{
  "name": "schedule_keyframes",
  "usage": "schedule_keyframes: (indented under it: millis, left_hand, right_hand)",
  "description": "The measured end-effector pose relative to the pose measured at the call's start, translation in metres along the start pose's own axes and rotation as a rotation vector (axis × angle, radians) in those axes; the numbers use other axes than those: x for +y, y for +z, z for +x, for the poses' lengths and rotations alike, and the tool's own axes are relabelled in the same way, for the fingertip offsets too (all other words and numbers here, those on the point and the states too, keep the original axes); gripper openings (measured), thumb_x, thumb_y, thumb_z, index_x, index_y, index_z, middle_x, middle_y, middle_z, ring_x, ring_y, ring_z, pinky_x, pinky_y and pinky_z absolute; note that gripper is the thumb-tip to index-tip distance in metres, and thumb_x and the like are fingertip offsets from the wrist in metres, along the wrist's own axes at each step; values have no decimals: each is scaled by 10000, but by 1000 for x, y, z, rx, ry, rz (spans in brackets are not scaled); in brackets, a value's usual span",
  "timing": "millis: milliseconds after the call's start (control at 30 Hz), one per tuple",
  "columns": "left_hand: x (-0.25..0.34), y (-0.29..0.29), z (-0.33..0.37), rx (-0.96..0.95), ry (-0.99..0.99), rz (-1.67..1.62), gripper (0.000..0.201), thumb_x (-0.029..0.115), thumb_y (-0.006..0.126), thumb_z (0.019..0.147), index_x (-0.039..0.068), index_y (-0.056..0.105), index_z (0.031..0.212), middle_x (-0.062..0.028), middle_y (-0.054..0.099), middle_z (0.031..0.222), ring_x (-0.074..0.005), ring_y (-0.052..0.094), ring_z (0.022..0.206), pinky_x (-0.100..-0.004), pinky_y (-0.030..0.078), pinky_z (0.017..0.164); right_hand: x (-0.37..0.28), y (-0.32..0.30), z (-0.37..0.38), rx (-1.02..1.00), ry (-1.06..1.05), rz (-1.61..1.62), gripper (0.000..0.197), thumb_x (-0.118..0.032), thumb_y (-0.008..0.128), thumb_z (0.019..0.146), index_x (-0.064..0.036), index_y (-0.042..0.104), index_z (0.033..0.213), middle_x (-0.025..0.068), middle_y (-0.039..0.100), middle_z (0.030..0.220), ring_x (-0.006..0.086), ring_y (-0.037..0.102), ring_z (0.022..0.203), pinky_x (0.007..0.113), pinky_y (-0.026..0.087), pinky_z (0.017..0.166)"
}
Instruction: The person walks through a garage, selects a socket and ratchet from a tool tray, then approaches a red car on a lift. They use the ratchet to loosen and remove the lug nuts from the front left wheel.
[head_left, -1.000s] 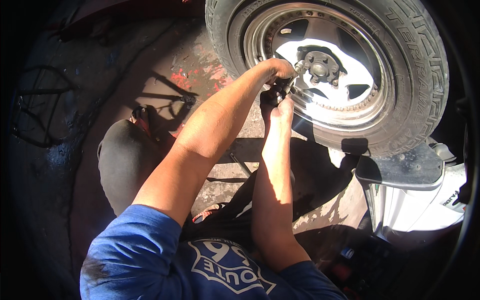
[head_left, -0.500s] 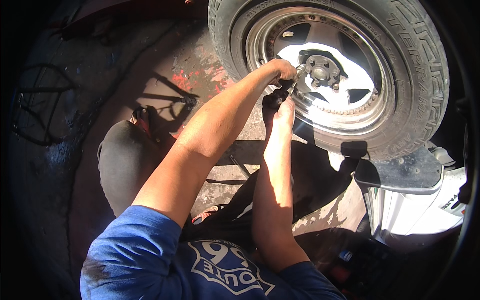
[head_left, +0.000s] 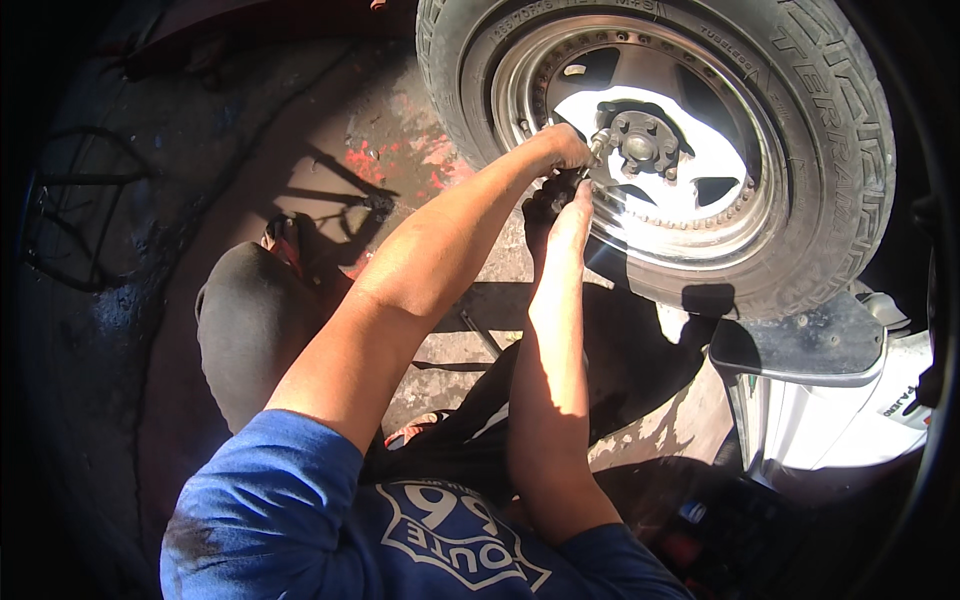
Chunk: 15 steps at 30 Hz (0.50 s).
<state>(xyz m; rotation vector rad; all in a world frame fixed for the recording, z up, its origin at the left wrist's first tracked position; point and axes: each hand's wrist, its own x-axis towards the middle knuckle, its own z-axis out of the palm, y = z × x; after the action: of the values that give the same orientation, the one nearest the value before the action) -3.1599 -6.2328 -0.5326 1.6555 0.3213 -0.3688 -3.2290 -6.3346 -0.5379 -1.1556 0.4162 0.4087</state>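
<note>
A large black tyre [head_left: 850,200] on a silver spoked rim [head_left: 620,75] fills the upper right. Around its dark hub [head_left: 640,143] sit several lug nuts. A shiny socket wrench [head_left: 600,142] meets the hub's left side, where a nut would be; the exact fit is too small to make out. My left hand [head_left: 566,148] is closed around the wrench close to its socket end. Just below, my right hand [head_left: 560,205] is closed on the lower part, its fingers mostly in deep shadow.
White bodywork with a black mudflap-like panel [head_left: 800,352] stands right of the tyre. A dark metal frame stand [head_left: 90,180] is at the far left. My bent knee [head_left: 250,330] is beside my left arm; a thin rod [head_left: 482,333] lies on the floor between my arms.
Both hands have shifted only slightly at the wrench; my right hand and forearm have tipped a little. The wheel and surroundings look the same.
</note>
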Motion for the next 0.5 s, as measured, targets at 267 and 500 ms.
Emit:
schedule_keyframes:
  millis: [267, 500]
  left_hand:
    - [-11, 14, 0, -47, 69, -253, 336, 277, 652, 918, -52, 695, 966, -156, 715, 821, -234, 673, 705, -404, 547, 668]
    - [8, 16, -6, 122, -56, 131, 391, 316, 618, 813, -12, 724, 997, -207, 715, 998, -306, 696, 1006, -377, 536, 851]
  right_hand:
    - [-3, -1, -5, 84, -47, 8, 390, -427, 505, 1013, -104, 537, 1229, 55, 590, 1063, 183, 596, 880, 344, 524, 767]
    - [-4, -9, -9, -54, 93, 221, 336, -365, 474, 1021, -96, 558, 1203, 80, 628, 1082, 224, 639, 950, 356, 547, 835]
